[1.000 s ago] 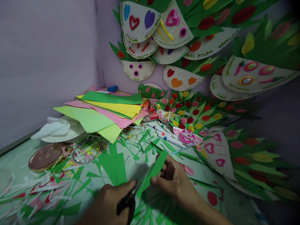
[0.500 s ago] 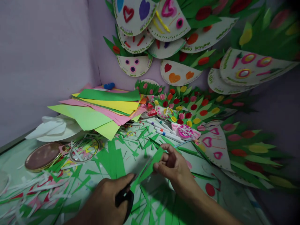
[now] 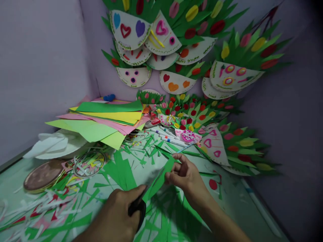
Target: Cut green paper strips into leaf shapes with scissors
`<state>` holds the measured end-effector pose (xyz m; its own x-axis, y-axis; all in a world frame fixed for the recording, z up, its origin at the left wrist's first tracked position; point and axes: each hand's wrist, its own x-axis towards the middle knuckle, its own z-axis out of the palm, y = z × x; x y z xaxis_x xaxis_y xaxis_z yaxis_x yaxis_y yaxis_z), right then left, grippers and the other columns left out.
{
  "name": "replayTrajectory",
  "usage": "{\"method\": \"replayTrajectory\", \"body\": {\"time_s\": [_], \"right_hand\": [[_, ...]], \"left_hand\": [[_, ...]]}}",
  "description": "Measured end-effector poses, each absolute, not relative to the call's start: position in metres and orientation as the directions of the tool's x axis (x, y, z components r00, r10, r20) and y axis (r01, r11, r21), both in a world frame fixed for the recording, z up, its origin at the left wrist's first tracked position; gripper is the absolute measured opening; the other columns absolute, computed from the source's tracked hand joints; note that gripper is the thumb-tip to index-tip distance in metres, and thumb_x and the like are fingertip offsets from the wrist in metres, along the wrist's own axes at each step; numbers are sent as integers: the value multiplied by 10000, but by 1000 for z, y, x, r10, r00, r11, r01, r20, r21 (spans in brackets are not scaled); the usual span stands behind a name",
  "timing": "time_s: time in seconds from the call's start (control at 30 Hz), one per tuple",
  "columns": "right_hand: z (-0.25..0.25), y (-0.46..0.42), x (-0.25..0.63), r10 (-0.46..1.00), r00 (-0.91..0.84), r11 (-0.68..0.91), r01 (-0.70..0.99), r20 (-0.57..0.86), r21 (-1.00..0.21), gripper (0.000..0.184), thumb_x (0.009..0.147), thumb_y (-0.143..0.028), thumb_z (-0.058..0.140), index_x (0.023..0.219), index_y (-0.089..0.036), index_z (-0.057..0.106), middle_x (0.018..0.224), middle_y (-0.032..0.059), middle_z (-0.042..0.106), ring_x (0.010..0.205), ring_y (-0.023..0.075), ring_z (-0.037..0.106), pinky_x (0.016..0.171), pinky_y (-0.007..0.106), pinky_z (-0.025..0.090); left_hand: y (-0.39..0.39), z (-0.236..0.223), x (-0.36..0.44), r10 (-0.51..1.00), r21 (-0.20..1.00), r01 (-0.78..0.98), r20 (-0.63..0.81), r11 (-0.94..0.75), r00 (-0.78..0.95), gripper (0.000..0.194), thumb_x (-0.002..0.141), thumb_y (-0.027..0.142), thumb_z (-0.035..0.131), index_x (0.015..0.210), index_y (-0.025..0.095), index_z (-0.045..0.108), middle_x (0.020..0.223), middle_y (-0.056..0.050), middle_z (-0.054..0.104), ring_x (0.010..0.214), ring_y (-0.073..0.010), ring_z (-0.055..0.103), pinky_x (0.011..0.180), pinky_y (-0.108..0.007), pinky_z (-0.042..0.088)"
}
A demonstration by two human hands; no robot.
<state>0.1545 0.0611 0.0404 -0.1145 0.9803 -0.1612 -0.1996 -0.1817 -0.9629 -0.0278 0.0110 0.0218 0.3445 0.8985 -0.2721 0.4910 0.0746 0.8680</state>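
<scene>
My left hand (image 3: pixel 117 213) is closed around the black handles of a pair of scissors (image 3: pixel 138 206). Their blade runs along the edge of a green paper strip (image 3: pixel 157 183). The strip is pinched between the thumb and fingers of my right hand (image 3: pixel 184 173), which holds it up off the table at a slant. Beneath both hands lie many green paper scraps (image 3: pixel 164 225). How far apart the scissor blades are is hard to make out.
A stack of coloured paper (image 3: pixel 111 112) lies at the back left, beside white paper plates (image 3: pixel 60 144). A round tin lid (image 3: pixel 44 174) and a clear ring (image 3: pixel 90 163) sit among scraps. Markers (image 3: pixel 169 137) lie mid-back. Decorated half plates (image 3: pixel 213 144) stand at right and hang on the wall.
The camera view has shifted, so the wall decorations appear further left and lower. Both hands keep their hold, and the scissors remain at the strip's edge.
</scene>
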Motion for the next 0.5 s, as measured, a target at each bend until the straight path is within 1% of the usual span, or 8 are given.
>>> {"method": "replayTrajectory", "body": {"time_s": [0.13,0.23,0.37,0.5], "right_hand": [[43,50,156,988,-79,-147,-217,-132,-965,469,529,-136,697,891,-217,409,500,-108,522,452,96,510,492,219,395],[43,42,157,993,-43,-114,-251,-107,-961,482,522,-140,707,897,-218,414,509,-105,529,459,95,504,500,227,417],[40,32,157,996,13,-80,-308,-89,-948,475,537,-170,726,904,-212,427,540,-92,549,487,96,519,517,238,458],[34,20,157,994,88,-36,-342,-70,-939,469,541,-197,746,887,-211,430,544,-91,560,495,95,533,525,237,468]], "left_hand": [[6,25,-26,886,887,461,-239,32,398,188,757,150,389,815,156,568,584,48,391,522,-74,309,465,-176,256],[3,25,-24,887,898,440,-200,-4,417,190,760,152,391,819,151,571,599,43,421,537,-79,325,483,-181,272],[-2,24,-20,889,919,392,-140,-48,436,186,748,142,401,805,141,579,641,32,491,577,-89,380,510,-179,300],[-8,27,-17,890,918,380,-78,-112,450,200,731,127,403,782,123,597,653,24,536,595,-96,440,534,-176,327]]}}
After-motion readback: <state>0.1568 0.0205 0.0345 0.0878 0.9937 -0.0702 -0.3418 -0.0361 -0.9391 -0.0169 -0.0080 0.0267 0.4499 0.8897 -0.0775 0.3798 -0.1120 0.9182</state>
